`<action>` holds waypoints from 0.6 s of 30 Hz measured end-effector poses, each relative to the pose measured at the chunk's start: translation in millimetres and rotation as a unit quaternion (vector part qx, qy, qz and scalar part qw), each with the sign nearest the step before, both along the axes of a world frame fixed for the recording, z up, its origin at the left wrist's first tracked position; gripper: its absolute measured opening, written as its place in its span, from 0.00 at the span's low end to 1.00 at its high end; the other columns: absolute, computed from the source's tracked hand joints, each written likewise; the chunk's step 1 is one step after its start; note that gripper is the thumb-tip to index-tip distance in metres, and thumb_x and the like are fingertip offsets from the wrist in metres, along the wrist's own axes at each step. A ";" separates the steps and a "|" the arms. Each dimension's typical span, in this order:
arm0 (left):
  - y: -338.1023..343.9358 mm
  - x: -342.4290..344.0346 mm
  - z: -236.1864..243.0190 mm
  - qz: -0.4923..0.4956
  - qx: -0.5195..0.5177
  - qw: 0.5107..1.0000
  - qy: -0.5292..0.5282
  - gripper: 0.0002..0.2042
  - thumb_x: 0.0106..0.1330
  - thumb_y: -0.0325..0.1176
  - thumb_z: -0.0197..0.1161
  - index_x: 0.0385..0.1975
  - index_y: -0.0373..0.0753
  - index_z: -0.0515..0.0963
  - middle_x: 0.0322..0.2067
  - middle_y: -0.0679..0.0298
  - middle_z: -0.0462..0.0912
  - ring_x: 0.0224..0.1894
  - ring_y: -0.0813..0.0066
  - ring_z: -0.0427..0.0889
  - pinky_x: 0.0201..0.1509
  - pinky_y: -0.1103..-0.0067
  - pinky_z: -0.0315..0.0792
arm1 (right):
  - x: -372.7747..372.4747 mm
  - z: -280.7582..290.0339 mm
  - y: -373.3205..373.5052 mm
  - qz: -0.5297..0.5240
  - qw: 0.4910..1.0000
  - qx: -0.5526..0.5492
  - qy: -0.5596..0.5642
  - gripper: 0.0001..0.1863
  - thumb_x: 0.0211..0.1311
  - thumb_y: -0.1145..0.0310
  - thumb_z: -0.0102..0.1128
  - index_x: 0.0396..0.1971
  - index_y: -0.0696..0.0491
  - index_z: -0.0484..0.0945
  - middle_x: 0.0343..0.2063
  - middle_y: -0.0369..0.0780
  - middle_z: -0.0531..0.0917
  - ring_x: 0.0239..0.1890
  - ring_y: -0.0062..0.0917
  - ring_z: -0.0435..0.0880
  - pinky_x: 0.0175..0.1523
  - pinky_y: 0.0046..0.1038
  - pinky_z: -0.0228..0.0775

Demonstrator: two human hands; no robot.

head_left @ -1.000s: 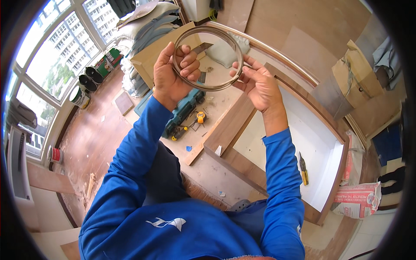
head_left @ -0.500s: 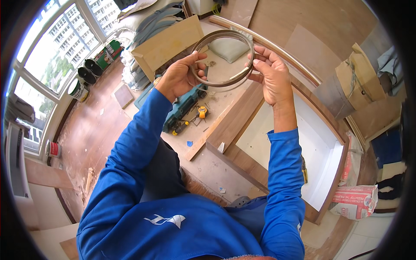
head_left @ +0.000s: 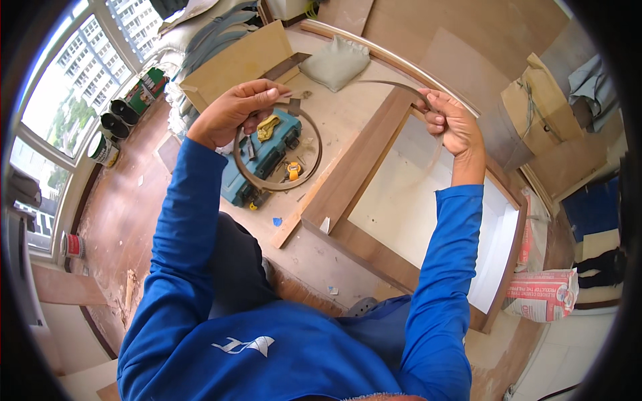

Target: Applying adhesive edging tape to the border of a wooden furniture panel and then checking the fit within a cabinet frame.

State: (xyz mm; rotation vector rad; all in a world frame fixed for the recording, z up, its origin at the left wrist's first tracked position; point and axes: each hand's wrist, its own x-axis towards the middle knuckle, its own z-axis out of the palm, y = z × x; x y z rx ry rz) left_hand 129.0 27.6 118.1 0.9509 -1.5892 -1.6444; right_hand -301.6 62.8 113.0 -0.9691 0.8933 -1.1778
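The left hand (head_left: 239, 112), thumb and fingers nearly closed, holds the coiled brown edge-banding strip (head_left: 319, 148) near its top, the loop below the fingertips over a teal tool case (head_left: 273, 152); the right hand (head_left: 455, 123) pinches a loose length, apparently between thumb and forefinger

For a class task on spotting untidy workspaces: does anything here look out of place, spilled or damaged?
Yes: a blue scrap lies loose beside the wooden frame, and pale, splintery debris litters the reddish floor at left; both look like unswept leftovers. The coiled brown strip shows no obvious damage.
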 end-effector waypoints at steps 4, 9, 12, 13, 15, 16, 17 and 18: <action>-3.1 1.3 -3.6 -0.013 -0.072 0.996 -0.056 0.14 0.71 0.35 0.63 0.51 0.35 0.80 0.30 0.74 0.79 0.28 0.90 0.72 0.32 0.90 0.68 | -14.2 -6.0 9.1 0.010 0.986 -0.084 0.142 0.13 0.63 0.66 0.66 0.44 0.57 0.84 0.33 0.33 0.82 0.27 0.11 0.70 0.34 0.16 0.64; 10.5 -11.1 3.3 0.039 -0.330 0.929 -0.164 0.11 0.66 0.29 0.66 0.46 0.35 0.81 0.37 0.66 0.84 0.40 0.78 0.80 0.48 0.79 0.74 | -42.9 -6.0 22.7 -0.045 0.921 -0.091 0.377 0.11 0.62 0.65 0.67 0.37 0.57 0.85 0.29 0.30 0.82 0.31 0.13 0.73 0.40 0.18 0.65; 21.3 -20.6 5.6 0.076 -0.429 0.870 -0.229 0.12 0.64 0.28 0.65 0.46 0.35 0.80 0.36 0.63 0.84 0.38 0.78 0.80 0.47 0.78 0.74 | -35.0 14.3 30.4 -0.098 0.860 -0.095 0.491 0.10 0.61 0.65 0.67 0.34 0.57 0.84 0.28 0.29 0.81 0.33 0.12 0.74 0.40 0.18 0.66; 20.0 -21.8 5.0 0.071 -0.419 0.876 -0.227 0.12 0.64 0.28 0.65 0.46 0.35 0.80 0.33 0.61 0.82 0.38 0.79 0.79 0.46 0.79 0.73 | -30.7 20.9 32.2 -0.119 0.829 -0.095 0.539 0.10 0.61 0.65 0.67 0.33 0.57 0.84 0.28 0.29 0.81 0.33 0.12 0.74 0.40 0.18 0.66; 19.1 -20.9 4.9 0.073 -0.384 0.891 -0.233 0.12 0.64 0.28 0.65 0.46 0.35 0.80 0.33 0.63 0.82 0.37 0.79 0.78 0.45 0.79 0.73 | -37.5 19.1 30.9 -0.117 0.843 -0.119 0.512 0.10 0.61 0.65 0.68 0.33 0.57 0.84 0.28 0.29 0.81 0.33 0.12 0.74 0.40 0.19 0.66; 19.2 -23.1 6.0 0.070 -0.351 0.903 -0.237 0.12 0.64 0.29 0.65 0.46 0.35 0.80 0.32 0.64 0.81 0.36 0.80 0.77 0.44 0.80 0.72 | -39.2 21.3 34.4 -0.120 0.855 -0.142 0.485 0.10 0.61 0.64 0.68 0.33 0.57 0.84 0.27 0.29 0.81 0.32 0.12 0.74 0.39 0.19 0.66; 18.4 -22.8 4.8 0.068 -0.353 0.903 -0.236 0.12 0.64 0.29 0.65 0.46 0.35 0.80 0.32 0.64 0.81 0.36 0.80 0.77 0.44 0.80 0.72 | -41.2 24.3 36.7 -0.123 0.854 -0.141 0.485 0.10 0.61 0.64 0.68 0.33 0.57 0.84 0.27 0.29 0.81 0.32 0.12 0.74 0.39 0.19 0.66; 16.7 -19.9 1.9 0.075 -0.366 0.899 -0.229 0.12 0.64 0.29 0.65 0.46 0.35 0.79 0.31 0.65 0.81 0.35 0.80 0.76 0.42 0.80 0.72 | -44.1 28.9 38.5 -0.123 0.852 -0.131 0.491 0.10 0.60 0.65 0.68 0.32 0.57 0.84 0.27 0.29 0.81 0.33 0.12 0.73 0.39 0.19 0.66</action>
